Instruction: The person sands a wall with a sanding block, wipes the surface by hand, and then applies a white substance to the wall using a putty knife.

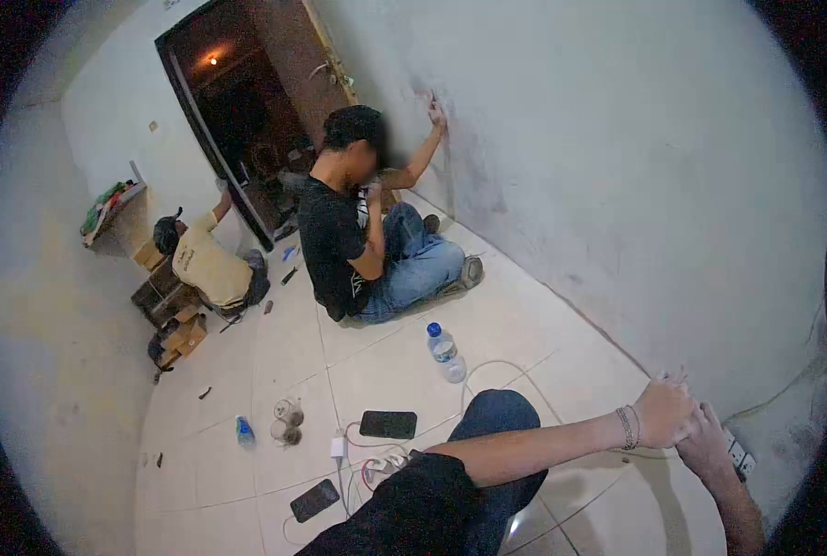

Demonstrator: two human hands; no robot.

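Observation:
My left hand (664, 413), with a bracelet (629, 427) at its wrist, is stretched out low beside the grey-white wall (617, 185). Its fingers are curled closed, and their tips look whitish. My right hand (705, 437) meets it from the right, with fingers bent and pressed against the left hand. Whatever lies between the fingers, if anything, is hidden or too small to name. Just below my right hand, a white power strip (738, 452) rests near the wall's foot.
Phones (388, 424) (315, 501), a charger (339, 447), cables, a water bottle (445, 352), glasses (288, 422) and a small blue-capped bottle (245, 432) are on the tiles. A co-worker in black (344, 222) touches the wall; another in yellow (211, 264) sits by the doorway.

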